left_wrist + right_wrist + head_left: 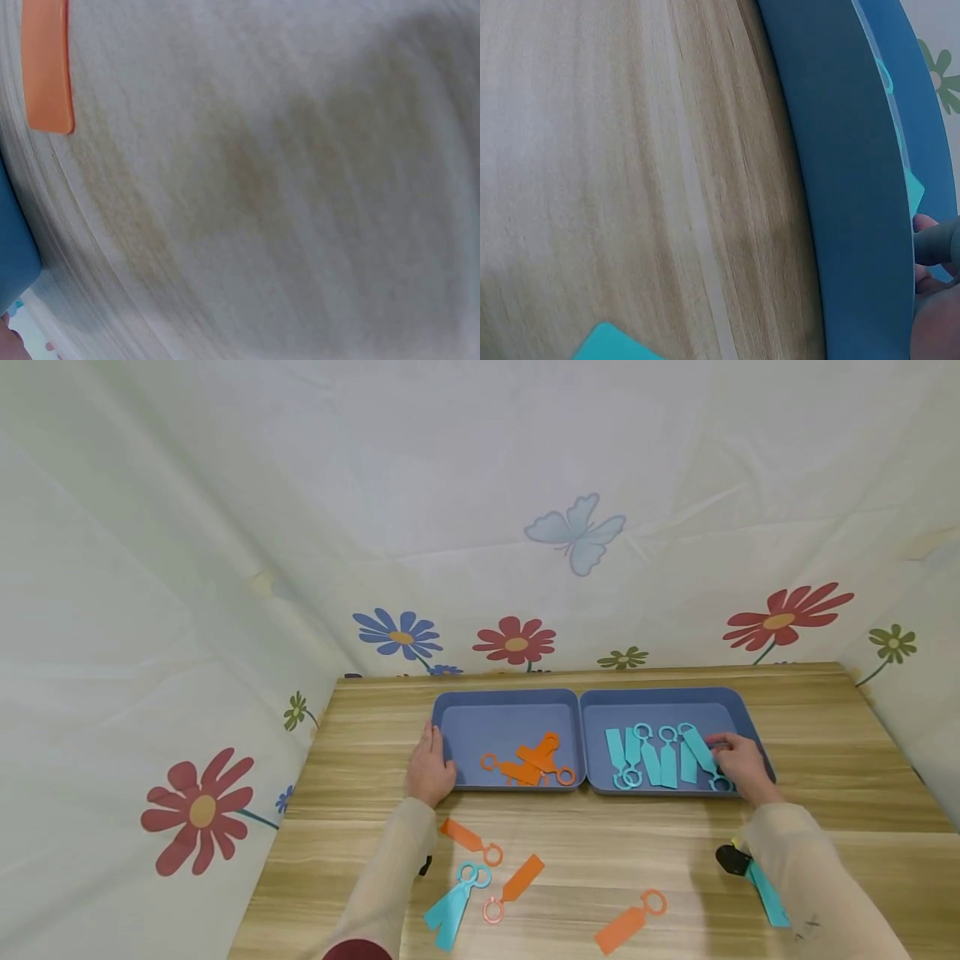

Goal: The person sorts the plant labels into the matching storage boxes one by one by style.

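Note:
My left hand (431, 768) rests against the outer left wall of the left blue tray (480, 706), its fingers extended along the side. Inside that tray, several orange plastic tags with rings (528, 770) lie piled toward the lower right. Over the right end of the right blue tray (645, 697) is my right hand (742, 762), its fingertips beside a slanted turquoise ringed tag (699, 748). In the right wrist view the tray wall partly hides the fingers (934, 244), so a grip cannot be made out. Several more turquoise tags (648, 766) lie in a row there.
On the wooden table (570, 835) in front of the trays lie loose orange tags (621, 930) and overlapping turquoise tags (450, 912). Another turquoise tag (768, 897) lies near the right forearm, next to a black object (732, 859). Flower-printed sheeting (450, 568) stands behind the table.

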Demonstrator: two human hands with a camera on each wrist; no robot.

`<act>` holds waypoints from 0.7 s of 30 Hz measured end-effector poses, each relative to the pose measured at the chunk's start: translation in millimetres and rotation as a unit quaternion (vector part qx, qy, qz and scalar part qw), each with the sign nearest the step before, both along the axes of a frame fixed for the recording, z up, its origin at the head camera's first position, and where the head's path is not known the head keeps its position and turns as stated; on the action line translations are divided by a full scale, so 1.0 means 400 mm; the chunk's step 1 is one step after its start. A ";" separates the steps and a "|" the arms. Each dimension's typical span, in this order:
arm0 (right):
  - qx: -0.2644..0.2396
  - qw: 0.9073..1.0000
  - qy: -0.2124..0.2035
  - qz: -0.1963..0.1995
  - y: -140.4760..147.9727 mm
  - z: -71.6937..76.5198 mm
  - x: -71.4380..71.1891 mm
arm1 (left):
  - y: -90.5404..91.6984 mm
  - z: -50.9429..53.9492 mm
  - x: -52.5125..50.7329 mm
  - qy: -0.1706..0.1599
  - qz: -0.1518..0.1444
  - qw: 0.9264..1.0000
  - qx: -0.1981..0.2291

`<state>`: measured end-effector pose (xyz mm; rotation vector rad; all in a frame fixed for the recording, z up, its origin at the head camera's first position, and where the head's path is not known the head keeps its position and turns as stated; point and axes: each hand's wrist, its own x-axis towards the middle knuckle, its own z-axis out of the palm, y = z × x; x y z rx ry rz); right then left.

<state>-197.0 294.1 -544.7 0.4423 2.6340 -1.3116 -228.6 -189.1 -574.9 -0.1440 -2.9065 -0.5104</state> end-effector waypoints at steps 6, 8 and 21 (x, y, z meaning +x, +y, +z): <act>0.044 0.999 0.010 -0.012 -0.003 -0.011 -0.004 | 0.000 -0.006 -0.003 0.002 0.001 1.000 0.004; 0.065 0.998 0.016 -0.019 -0.009 -0.010 -0.004 | 0.000 -0.007 -0.003 0.002 0.001 1.000 0.004; 0.116 0.992 0.031 -0.032 -0.030 -0.005 0.000 | 0.001 0.000 -0.001 -0.001 -0.001 1.000 0.002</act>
